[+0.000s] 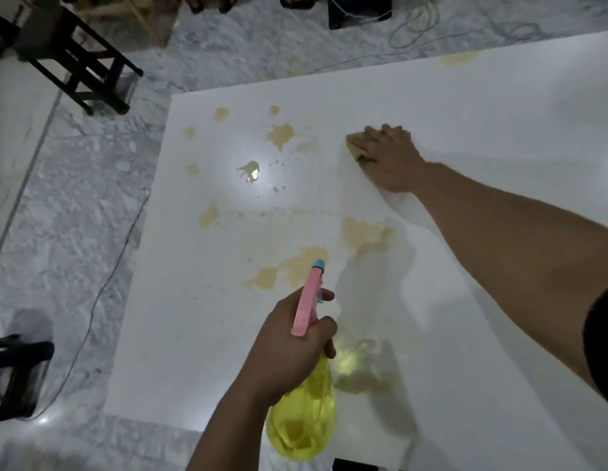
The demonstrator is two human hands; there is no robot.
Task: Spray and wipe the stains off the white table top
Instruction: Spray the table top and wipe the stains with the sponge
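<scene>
**Cloth pressed flat, sprayer aimed, most stains untouched**

Your right hand (389,158) lay flat on the cloth (355,144), fingers spread and pressing it onto the white table top (499,107) toward its far side. Your left hand (292,338) was wrapped tight around the neck of the yellow spray bottle (304,419), a finger at the trigger, with the pink nozzle (311,294) pointing at the large stain (289,270) just ahead of it. Yellowish stains lay scattered over the left half of the top, and one sat alone at the far edge (460,57). The risk, as I judged it: wiping outward could have smeared liquid across clean areas, and your right forearm could have dragged through the wet patch beneath it.
</scene>
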